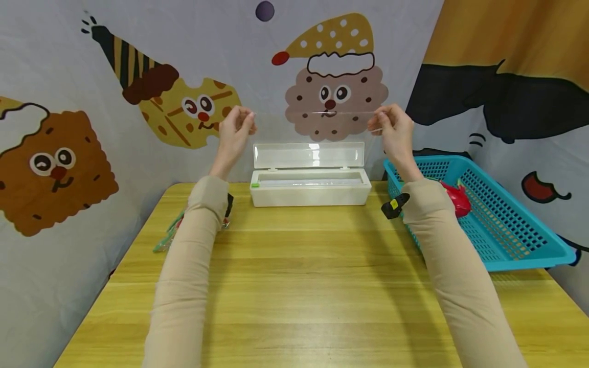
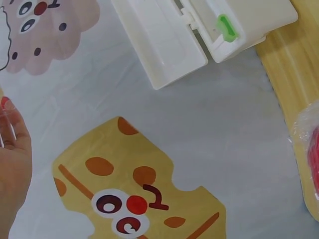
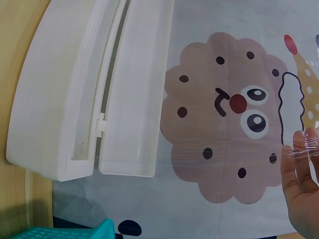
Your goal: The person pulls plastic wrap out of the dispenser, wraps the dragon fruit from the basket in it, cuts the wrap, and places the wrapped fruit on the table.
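Observation:
A sheet of clear cling film [image 1: 317,113] is stretched in the air above a white cling film dispenser [image 1: 310,197]. My left hand [image 1: 234,132] pinches its left corner between thumb and fingers, and my right hand [image 1: 397,132] pinches the right corner. Behind the box, its see-through lid [image 1: 309,155] stands up on two hinges. At the left end of the opening sits a small green slider [image 2: 227,28]. Wrinkled film bunches at the fingers [image 3: 301,164] in the right wrist view.
At the right stands a blue basket [image 1: 529,260] with a red item [image 1: 455,198] inside. A plastic-wrapped item with green strips [image 1: 167,236] lies at the left, partly behind my sleeve. A cartoon-printed cloth [image 1: 271,61] hangs behind the wooden table [image 1: 299,286].

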Motion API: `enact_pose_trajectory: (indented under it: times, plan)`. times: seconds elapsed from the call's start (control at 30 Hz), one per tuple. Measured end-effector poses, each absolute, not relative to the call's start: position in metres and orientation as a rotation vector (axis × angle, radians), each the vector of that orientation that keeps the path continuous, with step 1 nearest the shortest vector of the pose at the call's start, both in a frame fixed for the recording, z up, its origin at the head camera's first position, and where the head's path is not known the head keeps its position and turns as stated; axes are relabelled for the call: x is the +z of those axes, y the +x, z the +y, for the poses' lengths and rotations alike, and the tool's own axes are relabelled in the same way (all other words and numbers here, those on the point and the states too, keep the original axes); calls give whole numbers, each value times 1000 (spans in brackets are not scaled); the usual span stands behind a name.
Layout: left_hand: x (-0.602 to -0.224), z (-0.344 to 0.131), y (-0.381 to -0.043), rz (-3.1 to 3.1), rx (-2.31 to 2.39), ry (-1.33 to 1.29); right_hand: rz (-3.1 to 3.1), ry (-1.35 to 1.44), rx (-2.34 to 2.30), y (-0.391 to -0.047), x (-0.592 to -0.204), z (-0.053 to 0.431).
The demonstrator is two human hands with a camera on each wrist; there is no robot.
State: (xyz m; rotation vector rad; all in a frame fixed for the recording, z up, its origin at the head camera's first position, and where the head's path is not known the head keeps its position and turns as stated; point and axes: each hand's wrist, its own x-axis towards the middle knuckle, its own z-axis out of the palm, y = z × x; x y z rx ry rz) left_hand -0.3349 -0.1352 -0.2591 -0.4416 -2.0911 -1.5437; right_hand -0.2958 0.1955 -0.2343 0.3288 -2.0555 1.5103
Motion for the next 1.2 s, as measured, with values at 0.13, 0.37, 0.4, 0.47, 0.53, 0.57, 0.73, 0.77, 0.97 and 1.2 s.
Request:
enact_pose_trajectory:
  times: [0.13,0.37,0.4,0.47,0.53,0.57,0.73,0.77,0.97,1.2]
  plan:
    - [-256,-135,-333,-2084,-1534,-440,-2046,339,1489,-299,-234,198]
    - [-250,-135,-332,-2081,-1535,-432,-2052,325,1435,-317,-240,206]
    - [-249,-135,-331,-2081,-1535,-434,-2052,323,1427,-318,-240,206]
    - [-247,-135,-330,-2079,-1539,-433,-2052,321,1419,-318,-239,207]
    - [-244,-134,-327,-2075,-1550,-433,-2045,327,1417,-317,-236,206]
    - [-241,-134,-324,-2076,-1550,-431,-2039,330,1425,-315,-234,205]
    - [-227,-130,-306,-2073,-1556,-429,-2019,350,1453,-298,-222,198]
    - [-225,-129,-304,-2072,-1554,-430,-2015,352,1460,-295,-220,197]
    - [-221,-130,-304,-2032,-1559,-446,-2011,336,1476,-290,-213,195]
    - [-215,-130,-300,-2021,-1552,-460,-2007,330,1465,-288,-206,194]
